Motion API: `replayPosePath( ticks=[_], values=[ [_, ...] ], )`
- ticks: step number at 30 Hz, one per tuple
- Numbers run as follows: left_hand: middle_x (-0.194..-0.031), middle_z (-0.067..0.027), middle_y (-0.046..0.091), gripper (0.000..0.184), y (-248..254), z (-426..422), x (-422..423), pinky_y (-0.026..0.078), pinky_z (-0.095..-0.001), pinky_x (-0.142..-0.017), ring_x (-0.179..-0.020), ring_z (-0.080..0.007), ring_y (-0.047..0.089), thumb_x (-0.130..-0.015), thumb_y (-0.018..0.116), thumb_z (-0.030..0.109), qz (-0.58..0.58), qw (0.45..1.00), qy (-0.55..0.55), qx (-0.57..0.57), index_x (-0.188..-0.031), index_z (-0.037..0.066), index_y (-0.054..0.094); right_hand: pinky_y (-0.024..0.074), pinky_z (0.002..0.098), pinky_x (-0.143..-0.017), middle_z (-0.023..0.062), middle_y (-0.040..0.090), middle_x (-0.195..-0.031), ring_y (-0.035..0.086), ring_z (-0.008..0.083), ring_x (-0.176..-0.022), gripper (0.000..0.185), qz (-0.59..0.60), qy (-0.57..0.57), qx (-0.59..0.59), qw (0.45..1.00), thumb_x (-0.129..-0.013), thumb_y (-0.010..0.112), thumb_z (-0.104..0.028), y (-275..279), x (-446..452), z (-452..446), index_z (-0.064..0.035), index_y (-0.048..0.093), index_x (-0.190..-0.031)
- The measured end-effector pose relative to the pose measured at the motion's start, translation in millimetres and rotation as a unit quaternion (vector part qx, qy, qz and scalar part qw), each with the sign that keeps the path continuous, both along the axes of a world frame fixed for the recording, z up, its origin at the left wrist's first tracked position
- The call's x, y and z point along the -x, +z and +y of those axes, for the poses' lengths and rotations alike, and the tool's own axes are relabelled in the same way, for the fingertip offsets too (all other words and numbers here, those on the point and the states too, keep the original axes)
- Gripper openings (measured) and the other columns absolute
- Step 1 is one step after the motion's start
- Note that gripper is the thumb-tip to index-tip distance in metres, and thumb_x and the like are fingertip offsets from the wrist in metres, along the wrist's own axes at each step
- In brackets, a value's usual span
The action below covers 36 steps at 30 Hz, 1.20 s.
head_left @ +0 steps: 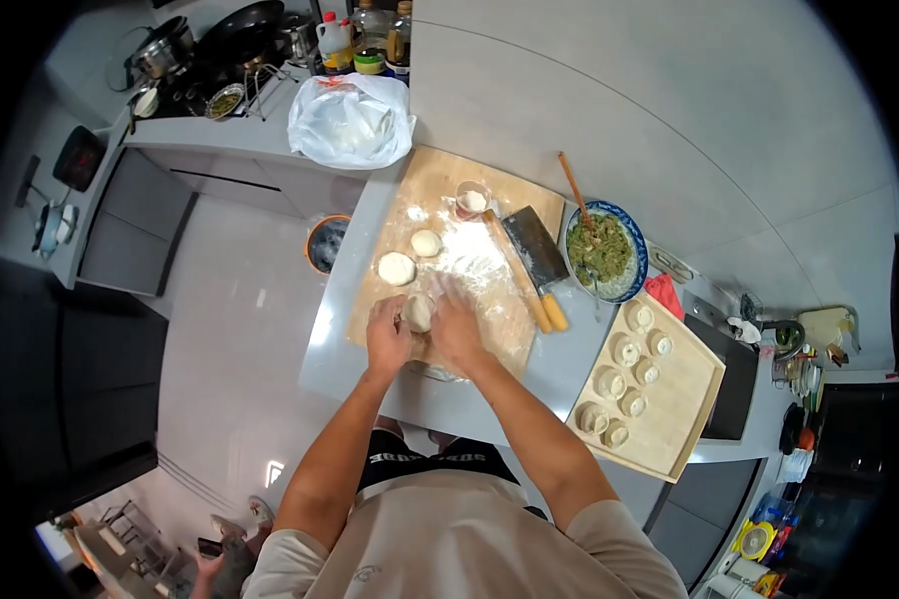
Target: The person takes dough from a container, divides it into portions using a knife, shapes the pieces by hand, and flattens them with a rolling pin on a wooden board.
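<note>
A round piece of dough (419,312) lies near the front of the floured wooden board (509,339), between my two hands. My left hand (390,334) has its fingers curled against the dough's left side. On the other side, my right hand (455,324) rests by the dough with fingers stretched forward, partly smeared by motion. Two more dough rounds, a flat one (397,269) and a smaller one (426,243), sit just beyond. Loose flour (476,250) covers the board's middle. A small cup of flour (471,200) stands farther back.
A rolling pin (517,272) and a cleaver (535,248) lie at the board's right. Beside them stands a patterned bowl (637,245) of green filling. A wooden tray (669,429) carries several shaped dough pieces. A white plastic bag (352,122) sits behind; an orange-rimmed bucket (315,262) is left.
</note>
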State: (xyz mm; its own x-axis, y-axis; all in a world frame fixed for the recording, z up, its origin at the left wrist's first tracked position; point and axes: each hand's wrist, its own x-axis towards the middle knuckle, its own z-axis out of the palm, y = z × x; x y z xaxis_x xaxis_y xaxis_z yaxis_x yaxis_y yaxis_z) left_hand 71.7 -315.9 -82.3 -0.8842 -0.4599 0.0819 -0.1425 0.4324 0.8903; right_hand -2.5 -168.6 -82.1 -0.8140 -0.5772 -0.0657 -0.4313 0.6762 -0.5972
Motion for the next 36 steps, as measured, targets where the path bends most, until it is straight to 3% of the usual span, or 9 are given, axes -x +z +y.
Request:
replayPosePath(
  ticks=[4, 7, 10, 17, 19, 23, 25, 29, 36],
  values=[
    [-0.119, -0.0182, 0.067, 0.045, 7, -4, -2, 0.054, -0.042, -0.095, -0.11, -0.0374, 0.065, -0.083, 0.059, -0.011, 0.012, 0.997, 0.005, 0.081, -0.124, 0.002, 0.07, 0.0365, 0.0549, -0.123, 0.0176, 0.039, -0.17, 0.036, 0.0394, -0.156, 0.053, 0.097, -0.005, -0.029, 0.995, -0.101, 0.055, -0.011, 19, 59, -18, -0.0063, 0.056, -0.153],
    [-0.12, -0.0166, 0.066, 0.044, 11, -1, -4, 0.055, -0.0406, -0.093, -0.108, -0.0362, 0.065, -0.083, 0.059, -0.012, -0.006, 0.997, -0.009, 0.074, -0.123, 0.003, 0.07, 0.0362, 0.0539, -0.123, 0.0148, 0.041, -0.169, 0.037, 0.0395, -0.155, 0.049, 0.172, 0.042, -0.062, 0.982, -0.101, 0.054, -0.011, 19, 86, -39, -0.0175, 0.063, -0.149],
    [-0.122, -0.0171, 0.065, 0.044, 17, 0, -4, 0.052, -0.0457, -0.101, -0.115, -0.0385, 0.061, -0.082, 0.062, -0.008, -0.041, 0.998, -0.034, 0.037, -0.123, 0.007, 0.07, 0.037, 0.0524, -0.123, 0.0143, 0.041, -0.169, 0.038, 0.0385, -0.155, 0.042, 0.061, 0.089, -0.115, 0.987, -0.101, 0.056, -0.014, 7, 99, -42, -0.0166, 0.069, -0.14],
    [-0.131, -0.0167, 0.063, 0.047, 23, 15, 2, 0.049, -0.049, -0.107, -0.123, -0.04, 0.056, -0.081, 0.074, 0.005, -0.01, 0.985, -0.073, 0.154, -0.128, 0.006, 0.071, 0.0388, 0.0521, -0.122, 0.0128, 0.04, -0.17, 0.038, 0.0381, -0.155, 0.037, 0.079, 0.111, -0.143, 0.98, -0.097, 0.066, -0.013, 9, 26, 65, -0.0157, 0.072, -0.133],
    [-0.131, -0.017, 0.063, 0.048, 20, 16, 4, 0.048, -0.0505, -0.108, -0.123, -0.0408, 0.055, -0.081, 0.077, 0.007, -0.008, 0.975, -0.087, 0.204, -0.128, 0.006, 0.072, 0.039, 0.053, -0.122, 0.0141, 0.038, -0.171, 0.035, 0.0397, -0.157, 0.051, 0.081, 0.055, -0.071, 0.993, -0.092, 0.072, -0.014, 25, 12, 75, -0.0114, 0.066, -0.143],
    [-0.135, -0.0169, 0.061, 0.048, 9, 14, 6, 0.045, -0.0523, -0.11, -0.126, -0.041, 0.054, -0.082, 0.077, 0.011, -0.021, 0.973, -0.087, 0.213, -0.129, 0.007, 0.072, 0.0337, 0.0534, -0.126, 0.0183, 0.034, -0.173, 0.03, 0.0403, -0.16, 0.068, 0.104, -0.031, -0.096, 0.989, -0.096, 0.071, -0.025, 22, -8, 56, -0.0025, 0.051, -0.157],
    [-0.136, -0.0163, 0.061, 0.045, 9, 12, 8, 0.045, -0.0522, -0.109, -0.126, -0.0395, 0.054, -0.084, 0.075, 0.011, -0.03, 0.972, -0.079, 0.22, -0.129, 0.007, 0.072, 0.0225, 0.0536, -0.131, 0.0224, 0.03, -0.174, 0.023, 0.0395, -0.163, 0.081, 0.072, -0.041, -0.138, 0.987, -0.101, 0.064, -0.039, 20, -17, 42, 0.0043, 0.036, -0.164],
    [-0.134, -0.0167, 0.061, 0.043, -1, 11, 2, 0.045, -0.0526, -0.109, -0.126, -0.0403, 0.053, -0.085, 0.071, 0.006, -0.004, 0.976, -0.065, 0.206, -0.128, 0.007, 0.072, 0.0098, 0.0536, -0.134, 0.0218, 0.026, -0.176, 0.015, 0.0382, -0.165, 0.092, 0.077, -0.008, -0.167, 0.983, -0.101, 0.058, -0.056, 18, -16, 34, 0.0032, 0.031, -0.166],
    [-0.134, -0.0154, 0.062, 0.045, 2, 16, 5, 0.045, -0.0537, -0.107, -0.127, -0.0405, 0.054, -0.085, 0.071, 0.002, 0.006, 0.975, -0.066, 0.212, -0.129, 0.007, 0.072, 0.0118, 0.0533, -0.134, 0.0144, 0.026, -0.177, 0.016, 0.0326, -0.166, 0.08, 0.072, 0.032, -0.162, 0.984, -0.104, 0.058, -0.046, 20, -4, 66, -0.0048, 0.033, -0.168]
  ],
)
